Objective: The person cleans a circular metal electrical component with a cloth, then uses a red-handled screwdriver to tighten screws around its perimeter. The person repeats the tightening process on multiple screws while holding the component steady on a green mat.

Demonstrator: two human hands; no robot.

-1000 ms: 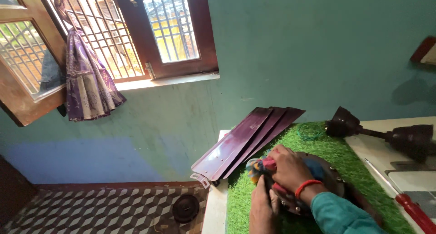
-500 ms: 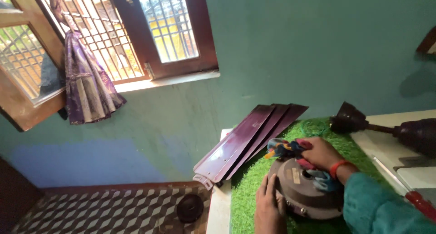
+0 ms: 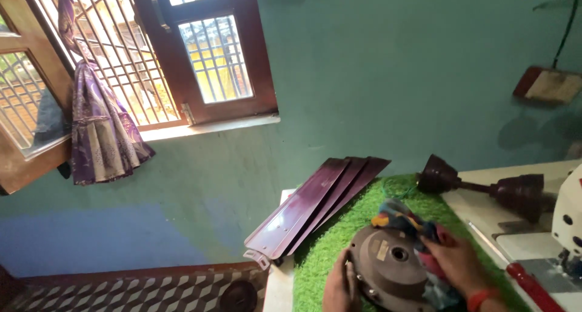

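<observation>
A round dark brown fan motor housing (image 3: pixel 388 269) lies flat on a green grass-like mat (image 3: pixel 330 251) at the bottom of the head view. My left hand (image 3: pixel 339 285) grips its left rim. My right hand (image 3: pixel 454 263) presses a multicoloured cloth (image 3: pixel 403 218) against the housing's right and far side. An orange band sits on my right wrist.
Three maroon fan blades (image 3: pixel 315 206) lie stacked at the mat's far left, overhanging the table edge. A dark downrod with canopy cups (image 3: pixel 485 188) rests to the right. A red-handled screwdriver (image 3: pixel 533 285) and a white machine (image 3: pixel 570 218) sit at the right edge. Window and teal wall behind.
My right hand with the cloth has moved from the housing's near left side across to its right side. The view has shifted so the housing sits lower in the frame.
</observation>
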